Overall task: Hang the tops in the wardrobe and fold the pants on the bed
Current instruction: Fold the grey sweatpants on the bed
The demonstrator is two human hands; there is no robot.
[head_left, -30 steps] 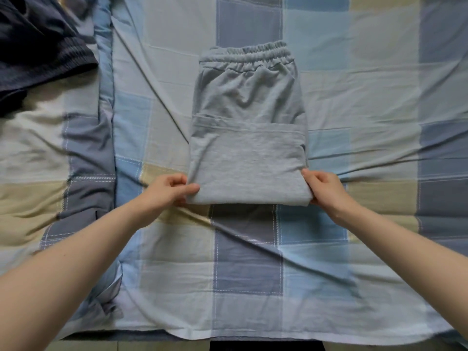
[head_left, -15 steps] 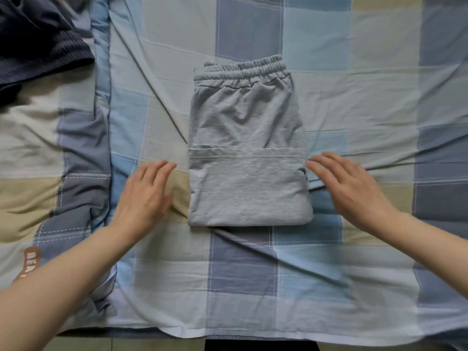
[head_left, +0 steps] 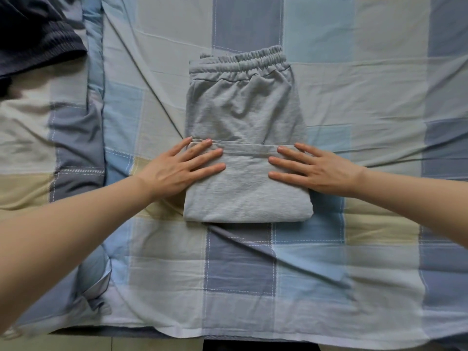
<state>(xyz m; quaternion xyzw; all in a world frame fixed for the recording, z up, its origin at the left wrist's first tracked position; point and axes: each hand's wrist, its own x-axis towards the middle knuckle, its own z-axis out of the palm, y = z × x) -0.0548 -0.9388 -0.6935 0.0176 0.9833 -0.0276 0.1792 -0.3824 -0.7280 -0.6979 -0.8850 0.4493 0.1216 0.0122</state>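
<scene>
Head view looks straight down on the bed (head_left: 354, 287), which fills nearly the whole picture under a checked cover of pale blue, slate, cream and grey squares, creased in long diagonal lines. Its near edge runs along the bottom, with a strip of floor (head_left: 101, 344) showing below it. Over at the far left corner lies a dark navy garment (head_left: 33, 39), bunched up, with a ribbed hem; it is well apart from everything else.

Near the middle of the cover lie the grey pants (head_left: 243, 112), folded into a compact block. Their elastic waistband sits at the far end, and the lower part is doubled up over the body, so a straight hem edge crosses the block about halfway.

My left hand (head_left: 182, 168) rests flat on the left side of that folded layer, fingers straight and spread, fingertips near the hem edge. My right hand (head_left: 314, 168) lies the same way on the right side, fingers straight and pointing inward. Neither grips anything; both palms press down on the cloth.
</scene>
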